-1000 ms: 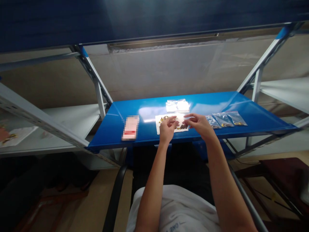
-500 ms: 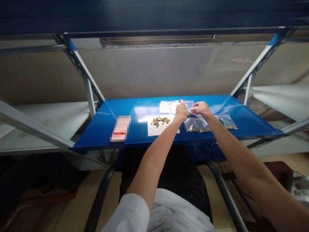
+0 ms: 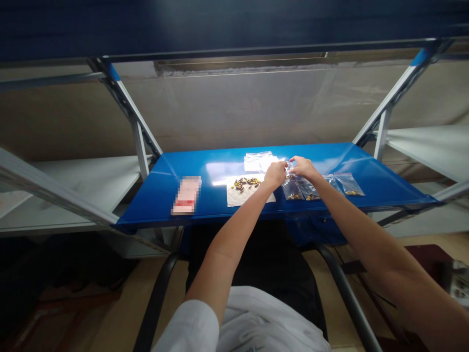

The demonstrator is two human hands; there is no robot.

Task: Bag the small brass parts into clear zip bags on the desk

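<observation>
Between my hands is a small clear zip bag (image 3: 289, 166) with a few capsules low in it. My left hand (image 3: 275, 174) is closed on the bag's left edge, and my right hand (image 3: 303, 166) pinches its right side. Below and to the right lie several filled zip bags (image 3: 293, 189) of yellow and dark capsules, the farthest right one (image 3: 350, 184) set a little apart. Left of my left wrist, loose capsules (image 3: 246, 184) are scattered on a cream cloth (image 3: 238, 198). Behind it are flat zip bags (image 3: 256, 161), bright with glare.
The blue tabletop (image 3: 154, 195) carries everything. A pixelated pink item (image 3: 186, 195) lies at its left. Metal frame posts (image 3: 137, 117) rise on both sides, and a dark blue shelf (image 3: 234, 29) hangs overhead. Chair armrests (image 3: 157, 293) flank my lap.
My hands have come closer together at the bag. My left hand has turned and lowered slightly, and the bag's top is now less spread out. The view has shifted a little.
</observation>
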